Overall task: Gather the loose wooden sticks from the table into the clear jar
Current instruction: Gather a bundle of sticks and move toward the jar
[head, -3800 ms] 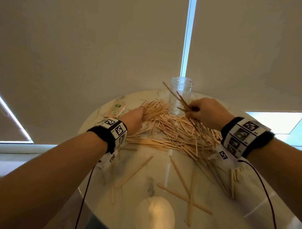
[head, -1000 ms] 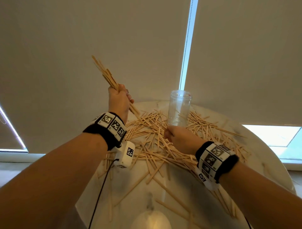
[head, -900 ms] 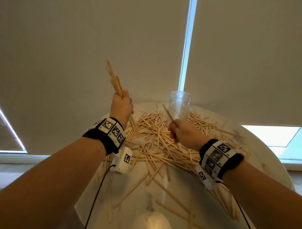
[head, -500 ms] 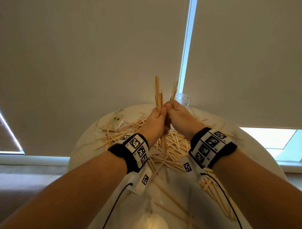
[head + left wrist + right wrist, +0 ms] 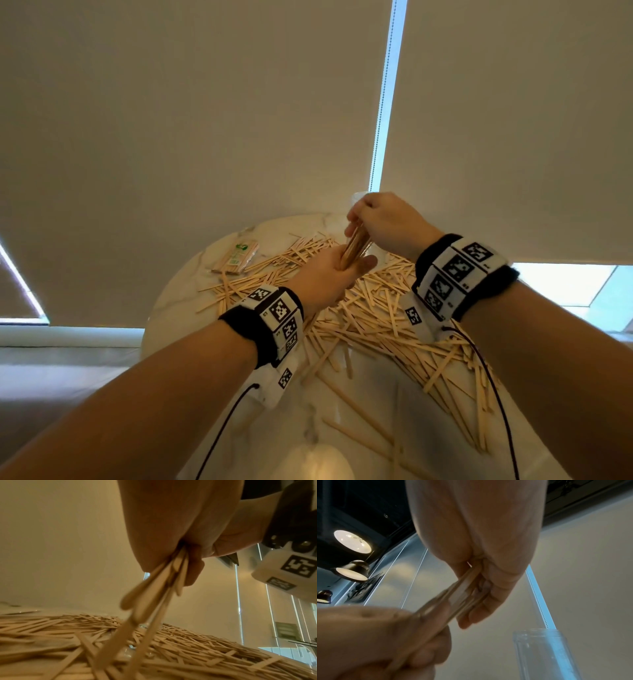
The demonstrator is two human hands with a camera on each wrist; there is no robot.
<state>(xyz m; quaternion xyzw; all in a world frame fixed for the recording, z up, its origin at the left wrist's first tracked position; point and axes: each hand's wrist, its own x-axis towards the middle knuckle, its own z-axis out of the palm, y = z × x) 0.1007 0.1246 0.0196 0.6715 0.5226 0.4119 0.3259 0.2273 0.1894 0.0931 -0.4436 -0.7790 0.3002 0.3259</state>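
In the head view a bundle of wooden sticks (image 5: 354,248) slants between both hands above the round marble table (image 5: 161,318). My left hand (image 5: 352,265) grips its lower end. My right hand (image 5: 356,219) curls round its upper end from above. Loose sticks (image 5: 383,318) lie heaped across the table under both wrists. The clear jar (image 5: 356,196) stands behind the right hand, only a bit of rim showing. The right wrist view shows the jar (image 5: 544,655) upright beside the held sticks (image 5: 453,599). In the left wrist view the blurred bundle (image 5: 150,601) hangs from the hand over the pile (image 5: 197,650).
A wrapped packet of sticks with a green label (image 5: 236,257) lies at the table's back left. A few single sticks (image 5: 356,407) lie nearer me. Roller blinds close off the space right behind the table. Wrist cables (image 5: 496,394) trail over the right side.
A second ago my left hand held the bundle high while the right gripped the jar. The hands met, and the bundle now sits lower with the right hand over its top.
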